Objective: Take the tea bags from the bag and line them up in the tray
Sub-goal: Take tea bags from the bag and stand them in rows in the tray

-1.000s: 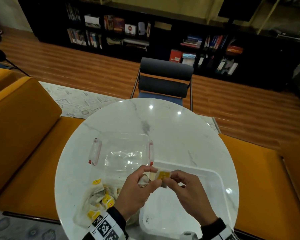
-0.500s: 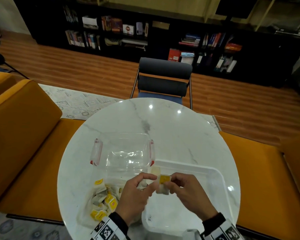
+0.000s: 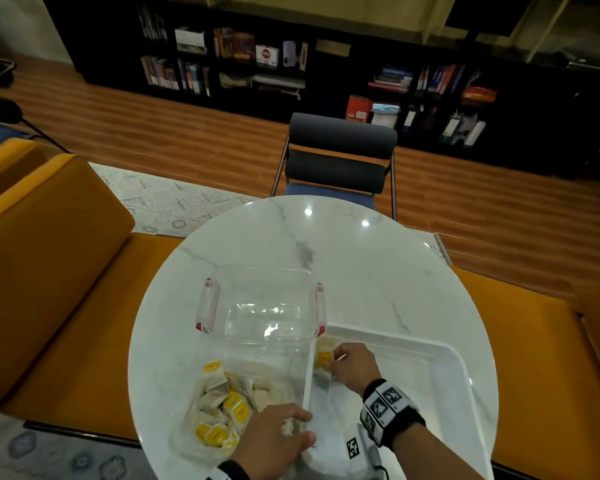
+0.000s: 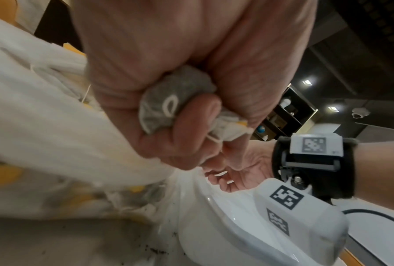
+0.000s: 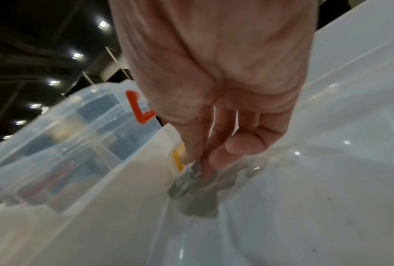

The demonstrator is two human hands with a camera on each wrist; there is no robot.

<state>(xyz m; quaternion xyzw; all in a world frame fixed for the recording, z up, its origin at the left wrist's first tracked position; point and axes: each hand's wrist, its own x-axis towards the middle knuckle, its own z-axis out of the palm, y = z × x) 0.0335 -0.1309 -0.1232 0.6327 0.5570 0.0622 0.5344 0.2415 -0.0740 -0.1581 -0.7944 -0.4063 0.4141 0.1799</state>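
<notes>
Fingers (image 4: pixel 186 129) clutch tea bag (image 4: pixel 168 106), unseen overhead.

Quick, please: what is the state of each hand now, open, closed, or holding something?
Left hand: closed, gripping a tea bag.
Right hand: closed, pinching a second tea bag at the tray corner.

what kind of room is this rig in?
Probably an office lounge or library-like room: dark bookshelves full of books and binders, orange sofas around a round marble table, wood floor.

black wristbands (image 3: pixel 392 412), white marker-printed camera blocks (image 4: pixel 300 216)
</notes>
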